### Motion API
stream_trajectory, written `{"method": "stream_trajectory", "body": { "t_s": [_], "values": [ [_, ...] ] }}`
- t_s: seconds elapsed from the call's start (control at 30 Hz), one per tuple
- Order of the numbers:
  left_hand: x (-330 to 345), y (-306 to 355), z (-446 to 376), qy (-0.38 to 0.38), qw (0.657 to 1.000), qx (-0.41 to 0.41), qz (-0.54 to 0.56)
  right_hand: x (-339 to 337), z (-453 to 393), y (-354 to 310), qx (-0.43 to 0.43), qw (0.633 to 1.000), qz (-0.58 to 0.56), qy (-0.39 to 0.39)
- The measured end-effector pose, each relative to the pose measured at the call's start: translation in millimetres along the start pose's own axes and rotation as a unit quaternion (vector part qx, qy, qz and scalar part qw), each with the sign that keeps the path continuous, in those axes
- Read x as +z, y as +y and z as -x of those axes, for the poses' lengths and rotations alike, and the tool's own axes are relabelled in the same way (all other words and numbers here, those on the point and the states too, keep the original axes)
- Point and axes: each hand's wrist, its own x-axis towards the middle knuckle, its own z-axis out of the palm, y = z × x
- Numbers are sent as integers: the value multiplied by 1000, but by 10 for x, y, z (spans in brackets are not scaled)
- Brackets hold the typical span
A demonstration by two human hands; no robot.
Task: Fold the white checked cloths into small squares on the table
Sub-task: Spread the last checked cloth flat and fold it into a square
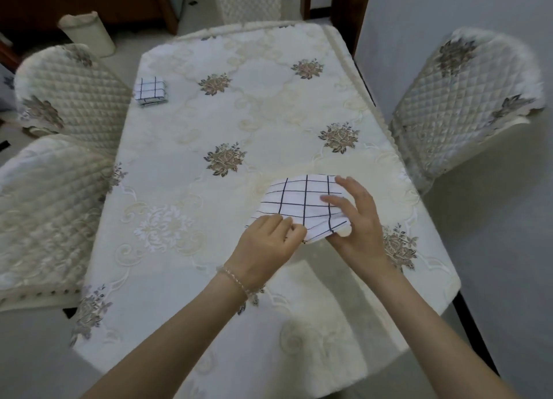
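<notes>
White checked cloth, already folded into a small stack (150, 91), lies at the far left edge of the table (185, 273). Nearer, the left hand (266, 243) pinches the near left corner of the second cloth (302, 205). This cloth stretches away to the right, toward the right hand (357, 219), whose fingers (335, 202) lie loosely spread on its right end.
</notes>
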Motion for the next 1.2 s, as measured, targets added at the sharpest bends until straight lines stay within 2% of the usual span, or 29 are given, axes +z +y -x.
{"method": "stream_trajectory", "body": {
  "t_s": [0.07, 0.17, 0.3, 0.37, 0.43, 0.53, 0.6, 0.7, 0.83, 0.97, 1.03, 1.07, 1.13, 1.17, 1.2],
  "values": [
    [149, 110, 202, -35, 999, 15, 10, 87, 291, 203, 24, 998, -42, -37],
    [364, 290, 607, -107, 993, 25, 46, 197, 774, 420, 134, 980, -108, -104],
    [429, 293, 934, -198, 970, -7, 139, 251, 1127, 455, 243, 951, -104, -161],
    [438, 176, 1061, -187, 959, -78, 198, 216, 1146, 434, 281, 941, -95, -162],
    [457, 51, 1183, -166, 934, -186, 256, 204, 1127, 452, 298, 937, -84, -163],
    [526, -60, 1195, -172, 880, -342, 281, 202, 1031, 443, 339, 924, -98, -145],
    [576, -108, 1093, -203, 836, -406, 309, 233, 939, 414, 379, 910, -109, -124],
    [685, -138, 916, -248, 789, -432, 360, 304, 831, 459, 429, 890, -131, -86],
    [823, -138, 772, -278, 769, -465, 339, 428, 730, 564, 448, 886, -88, -81],
    [920, -91, 717, -275, 745, -521, 312, 539, 668, 605, 447, 890, -23, -83],
    [914, -58, 694, -265, 754, -527, 288, 578, 672, 605, 425, 899, 55, -85],
    [915, -47, 695, -248, 793, -502, 241, 587, 676, 594, 398, 907, 110, -81],
    [958, 1, 702, -195, 894, -381, 131, 620, 649, 535, 305, 931, 185, -78],
    [994, 49, 696, -184, 924, -316, 114, 667, 619, 492, 247, 945, 192, -90],
    [1059, 106, 672, -194, 936, -268, 122, 748, 591, 477, 190, 955, 196, -113]
  ]
}}
